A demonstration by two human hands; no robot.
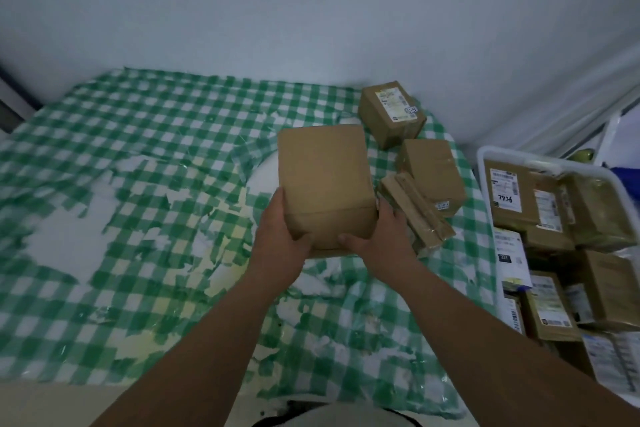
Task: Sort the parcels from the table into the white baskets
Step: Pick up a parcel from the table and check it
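Observation:
A plain brown cardboard parcel (323, 177) is held above the table between both hands. My left hand (282, 234) grips its near left corner, thumb on the front face. My right hand (379, 236) grips its near right corner, thumb on the front face too. Three more parcels lie on the table behind and to the right: a labelled box (391, 113) at the back, a plain box (433, 173) with a small label, and a flat taped one (415, 215) just right of my right hand. A white basket (485, 163) at the right holds several labelled parcels.
The table wears a worn green-and-white checked cloth (138, 149) with torn white patches. A pale wall runs along the back. The basket stands close against the table's right edge. A white frame (613, 128) rises beyond the basket.

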